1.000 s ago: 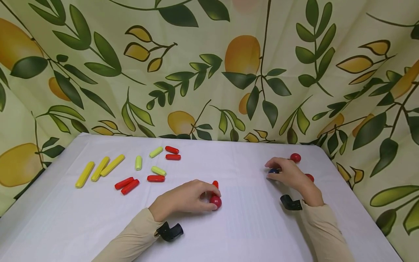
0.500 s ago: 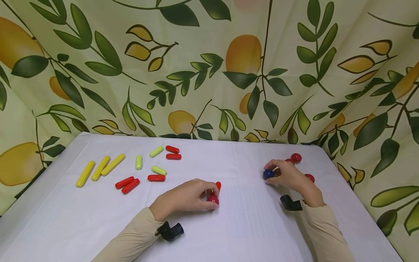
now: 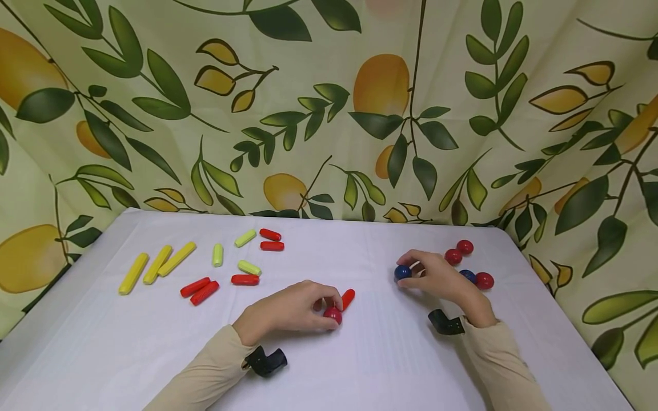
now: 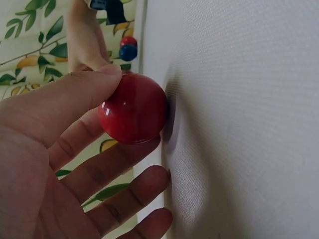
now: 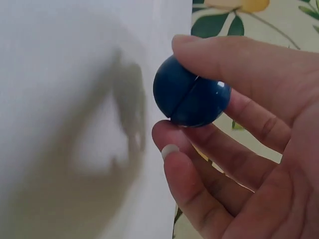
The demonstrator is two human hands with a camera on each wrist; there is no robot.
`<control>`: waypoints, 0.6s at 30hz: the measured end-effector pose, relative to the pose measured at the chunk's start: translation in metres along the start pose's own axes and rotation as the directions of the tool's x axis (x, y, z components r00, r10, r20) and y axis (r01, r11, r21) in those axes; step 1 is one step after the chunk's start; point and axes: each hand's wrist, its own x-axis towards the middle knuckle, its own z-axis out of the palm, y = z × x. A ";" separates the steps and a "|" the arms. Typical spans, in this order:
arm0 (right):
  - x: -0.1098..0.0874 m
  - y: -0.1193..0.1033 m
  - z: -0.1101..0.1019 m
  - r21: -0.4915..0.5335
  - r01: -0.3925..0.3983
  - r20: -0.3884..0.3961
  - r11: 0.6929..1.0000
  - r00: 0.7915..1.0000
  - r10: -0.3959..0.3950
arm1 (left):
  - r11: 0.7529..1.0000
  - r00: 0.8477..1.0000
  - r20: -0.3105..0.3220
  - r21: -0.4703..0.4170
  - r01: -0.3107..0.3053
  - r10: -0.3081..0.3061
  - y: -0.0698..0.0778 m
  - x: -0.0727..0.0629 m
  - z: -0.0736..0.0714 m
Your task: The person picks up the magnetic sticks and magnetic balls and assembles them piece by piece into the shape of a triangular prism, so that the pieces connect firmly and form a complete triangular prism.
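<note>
My left hand (image 3: 293, 307) pinches a glossy red ball (image 4: 133, 108) between thumb and fingers, close over the white cloth near the middle of the table. Right beside that ball in the head view lies a short red stick (image 3: 348, 299). To the right, my right hand (image 3: 437, 277) holds a dark blue ball (image 5: 190, 94) between thumb and fingertips; a seam line runs across it in the right wrist view. Behind the right hand, a second blue ball (image 3: 468, 275) sits against a red ball (image 3: 484, 281), partly covered by the hand. Two more red balls (image 3: 453, 257) lie farther back.
On the left of the white-covered table (image 3: 329, 377) lie several long yellow sticks (image 3: 133, 274), short light green sticks (image 3: 218, 255) and short red sticks (image 3: 204, 293). A leaf-and-fruit patterned curtain (image 3: 308, 114) rises behind the table's far edge.
My right hand has moved left with the blue ball, uncovering another blue ball and a red one. My left hand has shifted the red ball slightly left; the red stick beside it now lies slanted in fuller view.
</note>
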 end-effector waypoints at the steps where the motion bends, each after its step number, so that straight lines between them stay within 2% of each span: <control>1: 0.000 -0.002 0.001 0.003 0.012 0.004 1.000 1.000 -0.012 | 1.000 1.000 0.000 -0.005 -0.007 0.007 -0.001 0.000 0.000; 7: 0.002 -0.013 0.010 0.027 0.089 0.031 0.996 0.995 -0.090 | 0.999 0.999 0.010 -0.030 -0.036 0.036 -0.003 0.000 -0.001; 18: 0.001 -0.031 0.023 0.046 0.158 0.061 0.986 0.985 -0.161 | 0.999 0.999 0.038 -0.046 -0.002 0.004 -0.004 0.000 -0.003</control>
